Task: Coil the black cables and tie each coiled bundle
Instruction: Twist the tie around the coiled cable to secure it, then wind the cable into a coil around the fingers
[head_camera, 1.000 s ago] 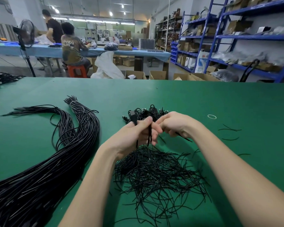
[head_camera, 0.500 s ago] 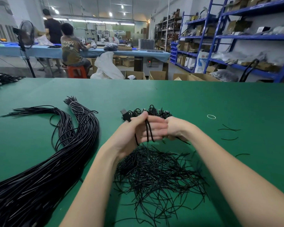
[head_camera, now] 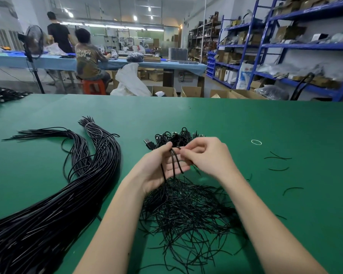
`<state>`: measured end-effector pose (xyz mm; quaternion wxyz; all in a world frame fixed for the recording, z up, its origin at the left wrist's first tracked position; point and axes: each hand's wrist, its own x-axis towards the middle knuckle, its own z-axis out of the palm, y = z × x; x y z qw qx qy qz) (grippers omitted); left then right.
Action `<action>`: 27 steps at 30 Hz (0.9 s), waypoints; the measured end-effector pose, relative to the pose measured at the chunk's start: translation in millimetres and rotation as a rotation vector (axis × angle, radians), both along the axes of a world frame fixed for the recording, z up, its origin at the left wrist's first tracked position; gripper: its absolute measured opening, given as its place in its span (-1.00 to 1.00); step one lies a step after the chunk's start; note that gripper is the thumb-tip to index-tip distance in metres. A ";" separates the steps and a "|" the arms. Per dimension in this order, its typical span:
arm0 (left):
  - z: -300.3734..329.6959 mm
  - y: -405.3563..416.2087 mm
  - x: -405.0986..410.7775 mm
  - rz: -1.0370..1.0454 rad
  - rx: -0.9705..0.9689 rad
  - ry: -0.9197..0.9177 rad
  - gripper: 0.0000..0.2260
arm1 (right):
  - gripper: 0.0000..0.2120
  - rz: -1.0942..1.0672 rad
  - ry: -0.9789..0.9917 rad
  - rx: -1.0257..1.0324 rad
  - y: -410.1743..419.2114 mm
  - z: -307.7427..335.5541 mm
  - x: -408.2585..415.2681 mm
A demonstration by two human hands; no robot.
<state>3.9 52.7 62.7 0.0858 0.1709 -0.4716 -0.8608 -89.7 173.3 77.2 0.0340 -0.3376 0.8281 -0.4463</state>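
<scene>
My left hand (head_camera: 162,167) holds a small coiled black cable (head_camera: 174,163), its loops lying across the palm and its USB plug (head_camera: 149,144) sticking out beyond the fingertips. My right hand (head_camera: 206,155) pinches a thin black twist tie at the top of that coil. Under both hands lies a loose heap of thin black twist ties (head_camera: 188,210). A pile of coiled cables (head_camera: 176,135) sits just beyond my hands. A long thick bundle of straight black cables (head_camera: 63,198) runs along the left of the green table (head_camera: 246,123).
A white rubber band (head_camera: 256,142) and a few stray ties (head_camera: 278,157) lie to the right. More black cables (head_camera: 2,93) sit at the table's far left edge. Two people work at a blue bench (head_camera: 166,65) behind; a fan (head_camera: 34,42) and blue shelves (head_camera: 285,46) stand beyond.
My left hand has opened out, showing the cable loops across its palm. My right hand has shifted from behind the left fingers to pinch at the coil's top.
</scene>
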 end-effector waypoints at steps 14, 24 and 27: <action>-15.8 -1.9 -6.9 0.052 -0.159 -0.016 -0.79 | -0.83 0.044 0.047 -0.160 4.5 -31.3 6.9; -16.7 13.5 0.2 -0.385 -0.430 0.068 -0.87 | -0.66 0.331 -0.149 -0.013 11.0 -10.6 1.1; -14.7 16.7 2.3 -0.475 -0.474 0.083 -0.87 | -0.91 0.437 -0.316 -0.087 8.9 -14.5 4.1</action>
